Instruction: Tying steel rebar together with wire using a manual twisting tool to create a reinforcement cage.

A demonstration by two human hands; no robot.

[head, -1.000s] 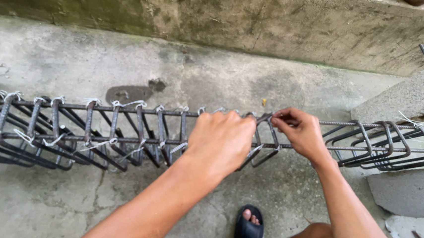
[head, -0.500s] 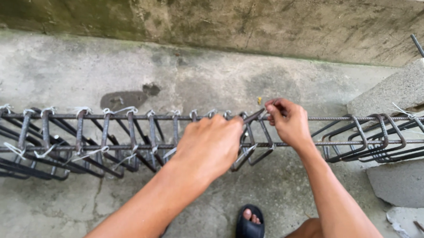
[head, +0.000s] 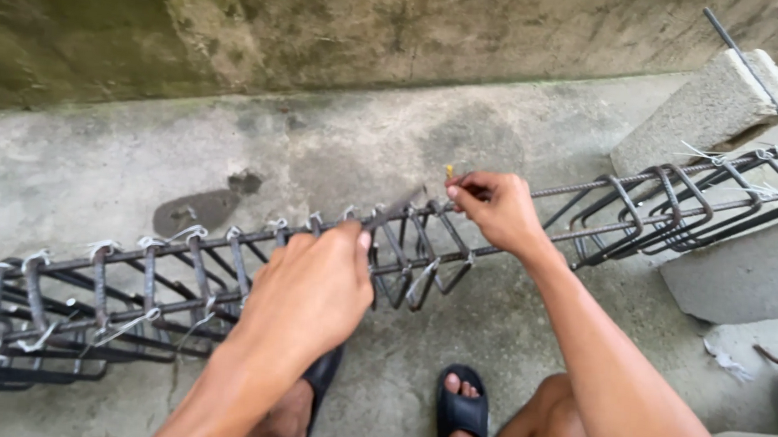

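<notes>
A long cage of dark steel bars [head: 645,204] with several square stirrups tied by pale wire lies across the concrete floor, running from lower left to upper right. My left hand [head: 311,291] rests on top of the cage, its fingers closed around a stirrup [head: 387,218] at the top bar. My right hand [head: 497,208] is just to the right of it, above the top bar, pinching a thin wire piece with a yellowish tip [head: 450,172].
A stained concrete wall [head: 329,32] runs along the back. A grey concrete block [head: 702,108] props the cage's right end, with a flat slab [head: 750,271] below it. My feet in black sandals [head: 462,413] stand under the cage. A dark patch [head: 193,209] marks the floor.
The view has tilted, so the cage now slopes up to the right. My right hand has lifted a little from the bar and the yellowish tip shows above it. My left hand stays on the cage.
</notes>
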